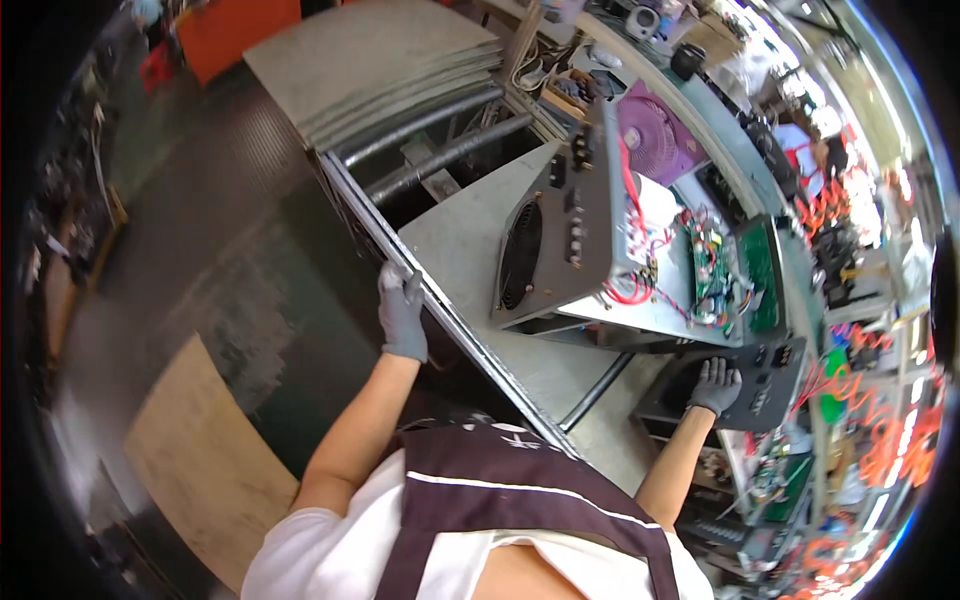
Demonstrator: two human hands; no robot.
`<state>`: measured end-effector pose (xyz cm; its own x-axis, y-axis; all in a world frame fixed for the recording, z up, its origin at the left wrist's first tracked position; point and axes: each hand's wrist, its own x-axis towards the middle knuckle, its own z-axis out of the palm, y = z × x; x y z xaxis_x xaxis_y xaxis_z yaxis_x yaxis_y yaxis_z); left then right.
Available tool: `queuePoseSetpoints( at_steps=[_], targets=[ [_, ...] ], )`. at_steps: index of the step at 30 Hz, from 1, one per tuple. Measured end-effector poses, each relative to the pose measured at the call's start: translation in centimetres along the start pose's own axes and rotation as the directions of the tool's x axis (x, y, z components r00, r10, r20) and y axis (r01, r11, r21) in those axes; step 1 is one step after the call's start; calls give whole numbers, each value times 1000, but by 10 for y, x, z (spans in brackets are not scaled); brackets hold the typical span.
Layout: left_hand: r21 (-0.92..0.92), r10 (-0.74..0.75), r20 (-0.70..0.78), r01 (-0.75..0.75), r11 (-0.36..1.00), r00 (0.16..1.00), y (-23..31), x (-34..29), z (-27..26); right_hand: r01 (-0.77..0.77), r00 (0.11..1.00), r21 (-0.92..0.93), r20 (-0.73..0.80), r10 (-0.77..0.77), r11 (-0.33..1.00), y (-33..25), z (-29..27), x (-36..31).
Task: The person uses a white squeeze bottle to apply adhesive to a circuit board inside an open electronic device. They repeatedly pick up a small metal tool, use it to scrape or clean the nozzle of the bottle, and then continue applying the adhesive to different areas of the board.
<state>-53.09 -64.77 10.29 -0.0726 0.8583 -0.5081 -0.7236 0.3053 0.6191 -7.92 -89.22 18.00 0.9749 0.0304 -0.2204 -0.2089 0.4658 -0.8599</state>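
Nearest the camera a dark apron with a white stripe is seen over a white shirt, and from it both bare forearms are stretched upward into the scene. To the left, a pale wooden board is laid on the dark floor. The left hand, in a grey glove, is closed around the metal edge rail of the grey workbench, the fingers wrapped over the rail's near side. The rail is run diagonally, from upper left to lower right, so the hand is set across its long axis. Further right, an open grey metal chassis with a round black fan grille is stood on the bench, with red wiring and green circuit boards exposed on its far side. It is placed between the two hands, somewhat nearer the right one. The right hand, also gloved in grey, is laid flat with fingers spread on a dark panel, just below the chassis's lower right corner; nothing is gripped by it. Stacked grey sheets are kept well apart at the upper left.
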Motion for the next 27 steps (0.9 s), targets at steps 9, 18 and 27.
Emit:
queuePoseSetpoints(
  at_steps=[9, 18, 27],
  targets=[
    [1, -99, 0, 99, 995, 995, 28, 54, -16, -137, 991, -418, -64, 122, 898, -10, 48, 13],
    [-49, 357, 748, -489, 871, 560, 10, 111, 217, 307, 951, -102, 67, -301, 946, 101, 103, -61],
    [363, -276, 833, -97, 927, 480, -2, 110, 280, 289, 907, -542, -108, -407, 789, 127, 105, 8]
  ],
)
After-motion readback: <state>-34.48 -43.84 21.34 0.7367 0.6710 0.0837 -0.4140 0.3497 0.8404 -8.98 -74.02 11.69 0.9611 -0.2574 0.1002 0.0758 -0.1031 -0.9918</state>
